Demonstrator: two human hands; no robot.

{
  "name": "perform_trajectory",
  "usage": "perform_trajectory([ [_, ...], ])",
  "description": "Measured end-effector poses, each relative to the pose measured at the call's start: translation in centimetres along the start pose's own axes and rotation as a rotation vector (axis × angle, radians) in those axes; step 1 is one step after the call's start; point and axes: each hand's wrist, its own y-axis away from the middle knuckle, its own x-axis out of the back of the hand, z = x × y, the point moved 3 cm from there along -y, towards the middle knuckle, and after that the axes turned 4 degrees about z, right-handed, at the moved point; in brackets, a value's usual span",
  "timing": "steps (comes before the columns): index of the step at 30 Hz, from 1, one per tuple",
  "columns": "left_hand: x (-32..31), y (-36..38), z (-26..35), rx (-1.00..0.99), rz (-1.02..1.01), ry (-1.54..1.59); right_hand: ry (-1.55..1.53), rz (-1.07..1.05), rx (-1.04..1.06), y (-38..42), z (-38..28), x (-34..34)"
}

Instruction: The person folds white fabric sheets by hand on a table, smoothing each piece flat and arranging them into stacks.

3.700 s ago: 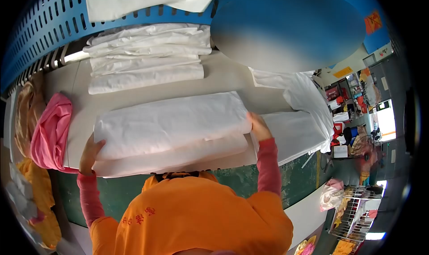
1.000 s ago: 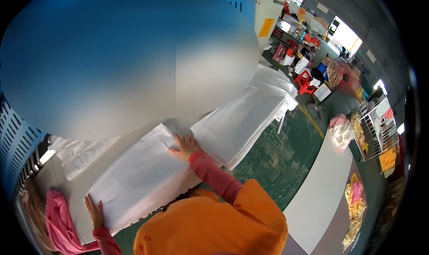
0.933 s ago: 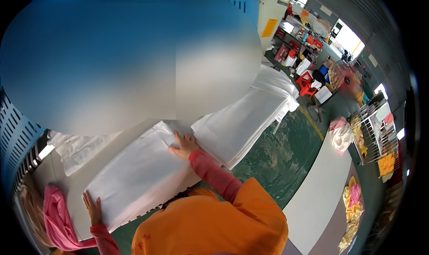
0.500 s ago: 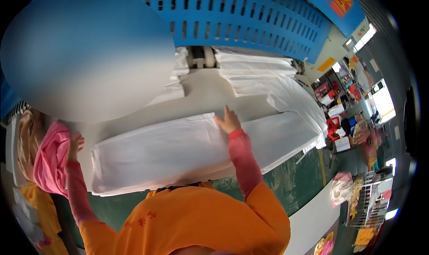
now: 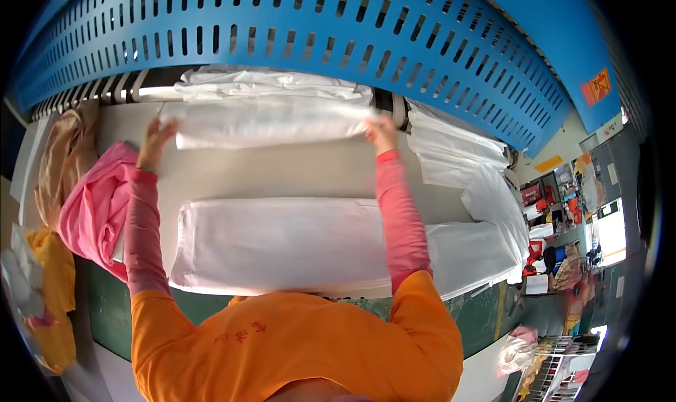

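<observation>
A strip of white cloth (image 5: pixel 271 124), blurred by motion, stretches between my two hands at the foot of the blue machine. My left hand (image 5: pixel 155 143) is closed at its left end, fingertips bent in. At the right end my right hand (image 5: pixel 382 131) pinches the corner. Behind this strip lies more crumpled white cloth (image 5: pixel 271 83), partly under the machine's cover. Closer to my body, a folded white cloth stack (image 5: pixel 282 243) lies flat on the pale table, touched by neither hand.
A blue slotted cover (image 5: pixel 282 39) spans the back, above a row of rollers (image 5: pixel 91 92). Pink cloth (image 5: pixel 98 205) and tan cloth (image 5: pixel 67 155) lie at left, yellow cloth (image 5: pixel 53 268) below them. White sheets (image 5: pixel 451 138) hang at the right, beside another white pile (image 5: pixel 486 243).
Both hands have moved away from my body to the back of the table, closing on the white strip. Before, they were open, the right one at the folded stack. My view has shifted.
</observation>
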Motion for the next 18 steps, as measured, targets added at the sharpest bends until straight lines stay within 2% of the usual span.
perform_trajectory([
  [2,-0.6,1.0,6.9,-0.174,-0.041,0.007,-0.118,-0.004,0.251,2.5,-9.6,0.2],
  [3,-2.0,3.2,11.2,-0.242,-0.043,-0.038,-0.141,0.051,0.297,4.3,-13.3,0.7],
  [4,-2.3,5.4,13.7,-0.314,-0.004,-0.007,-0.26,0.01,0.392,5.9,-15.3,2.2],
  [6,-1.9,11.0,16.9,-0.308,0.087,-0.201,-0.218,0.12,0.418,10.3,-17.0,6.1],
  [7,-2.0,13.7,17.6,-0.333,0.069,-0.23,-0.018,0.183,0.609,12.4,-16.7,8.4],
  [8,-2.2,16.4,18.2,-0.36,0.051,-0.258,0.06,0.044,0.678,15.3,-16.4,10.6],
  [9,-2.4,18.9,18.6,-0.386,0.03,-0.286,0.299,0.014,0.643,17.2,-14.9,14.2],
  [10,-2.5,21.2,18.7,-0.41,0.007,-0.314,0.14,-0.235,0.828,20.5,-16.3,12.8],
  [12,-0.6,25.6,16.1,-0.197,-0.237,-0.282,0.125,-0.396,0.664,24.5,-14.2,15.6],
  [14,0.4,28.9,13.2,0.005,-0.198,-0.147,0.174,-0.456,0.473,27.4,-13.9,14.9],
  [17,0.6,29.7,11.2,0.077,0.085,0.045,0.106,-0.491,0.275,26.5,-13.1,14.1],
  [18,0.9,27.4,11.2,0.111,-0.038,-0.151,0.059,-0.493,0.232,24.7,-12.4,13.5],
])
